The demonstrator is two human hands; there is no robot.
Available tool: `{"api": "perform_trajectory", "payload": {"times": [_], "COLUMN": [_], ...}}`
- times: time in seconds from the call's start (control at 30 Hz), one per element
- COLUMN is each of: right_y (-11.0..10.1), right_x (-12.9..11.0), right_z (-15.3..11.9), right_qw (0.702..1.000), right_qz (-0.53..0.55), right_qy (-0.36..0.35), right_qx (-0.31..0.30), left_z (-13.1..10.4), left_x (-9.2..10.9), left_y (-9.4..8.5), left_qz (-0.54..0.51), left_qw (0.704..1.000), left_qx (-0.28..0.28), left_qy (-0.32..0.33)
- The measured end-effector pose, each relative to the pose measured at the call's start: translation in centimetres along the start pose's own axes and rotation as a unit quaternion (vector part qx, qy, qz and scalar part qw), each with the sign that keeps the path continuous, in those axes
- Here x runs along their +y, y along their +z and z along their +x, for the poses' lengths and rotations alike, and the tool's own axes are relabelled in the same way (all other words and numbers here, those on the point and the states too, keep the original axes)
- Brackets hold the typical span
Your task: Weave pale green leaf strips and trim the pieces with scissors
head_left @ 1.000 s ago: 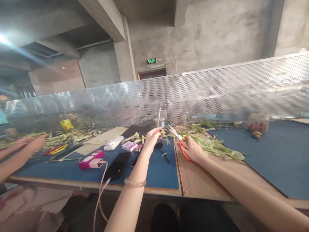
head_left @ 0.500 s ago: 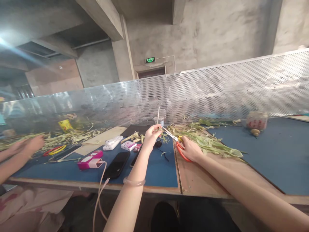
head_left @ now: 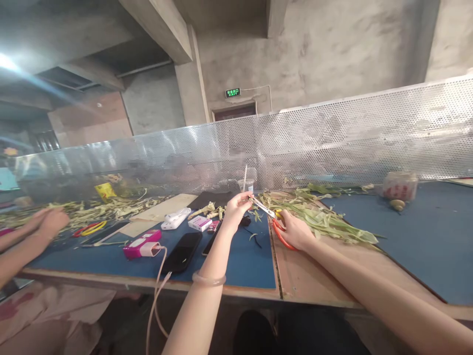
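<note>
My right hand (head_left: 295, 230) grips a pair of scissors (head_left: 263, 207) with orange and yellow handles, fingers wrapped round the loops. The silver blades point up and left, and their tips reach the fingertips of my left hand (head_left: 236, 212). That hand, with a bangle on the wrist, is pinched closed; whatever small thing it holds is too hidden to name. Just behind it stands a clear plastic cup (head_left: 247, 184) with a straw. Long pale-green stalks with leaves (head_left: 325, 217) lie right of and beyond the scissors. Short pale root pieces (head_left: 207, 209) lie left of my left hand.
Left of my arm lie a black phone (head_left: 182, 252), a magenta power strip (head_left: 142, 243) with a cable, and a small box (head_left: 200, 223). At far left are another person's hands (head_left: 51, 222). A perforated metal screen (head_left: 177, 158) backs the table; a jar (head_left: 399, 186) stands right.
The whole view has shifted slightly, so things appear a little farther right. Both hands keep nearly the same pose, with the scissor tips still at my left fingertips.
</note>
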State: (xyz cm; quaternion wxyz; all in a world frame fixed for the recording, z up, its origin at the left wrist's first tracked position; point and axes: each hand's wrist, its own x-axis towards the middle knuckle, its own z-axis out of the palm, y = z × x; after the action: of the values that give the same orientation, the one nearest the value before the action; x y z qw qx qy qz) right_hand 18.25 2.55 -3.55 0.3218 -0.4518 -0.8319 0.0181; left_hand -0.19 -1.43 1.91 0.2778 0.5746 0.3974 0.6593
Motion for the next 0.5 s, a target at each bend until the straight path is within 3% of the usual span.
{"api": "perform_trajectory", "payload": {"times": [0.5], "right_y": [0.05], "right_x": [0.10], "right_z": [0.16], "right_qw": [1.000], "right_qz": [-0.015], "right_qy": [0.004], "right_qx": [-0.008], "left_z": [0.10], "left_x": [-0.26], "left_y": [0.09], "left_qz": [-0.011], "left_qw": [1.000], "left_qx": [-0.010], "left_qy": [0.002]}}
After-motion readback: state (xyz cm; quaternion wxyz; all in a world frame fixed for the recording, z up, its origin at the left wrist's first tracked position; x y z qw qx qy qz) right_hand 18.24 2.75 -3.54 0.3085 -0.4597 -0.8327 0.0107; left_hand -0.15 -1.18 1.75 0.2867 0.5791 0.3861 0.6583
